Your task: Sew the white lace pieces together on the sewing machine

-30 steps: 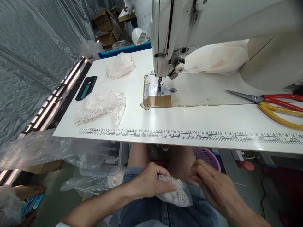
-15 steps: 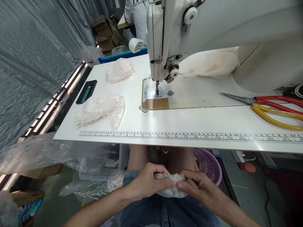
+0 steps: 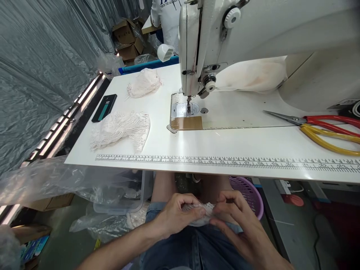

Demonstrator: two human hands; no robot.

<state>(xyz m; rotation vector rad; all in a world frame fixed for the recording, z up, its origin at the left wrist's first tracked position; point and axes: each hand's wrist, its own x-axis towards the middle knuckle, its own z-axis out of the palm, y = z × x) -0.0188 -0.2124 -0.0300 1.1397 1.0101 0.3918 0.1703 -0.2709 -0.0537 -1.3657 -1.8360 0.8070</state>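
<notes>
Over my lap, below the table edge, I hold a small bunched piece of white lace fabric [image 3: 199, 221]. My left hand [image 3: 181, 213] grips it, thumb laid across the top. At its other end is my right hand [image 3: 236, 221], fingers curled and thumb apart from them, the fingertips pinching at the fabric's edge. Much of the lace is hidden by the fingers. On the table, a pile of white lace pieces [image 3: 120, 129] lies at the left, with another pale pink fabric pile [image 3: 144, 83] behind it.
A sewing machine [image 3: 194, 48] stands on the white table [image 3: 157, 140]. Red and yellow-handled scissors [image 3: 315, 122] lie at the right, a black phone [image 3: 104, 108] at the left. Under the table are a purple basket [image 3: 253, 195] and a clear plastic bin [image 3: 146, 187]. A person [image 3: 170, 22] is behind.
My right hand has lifted and opened somewhat, its fingers shifting along the edge of the lace. My left hand keeps its grip. The view has moved slightly.
</notes>
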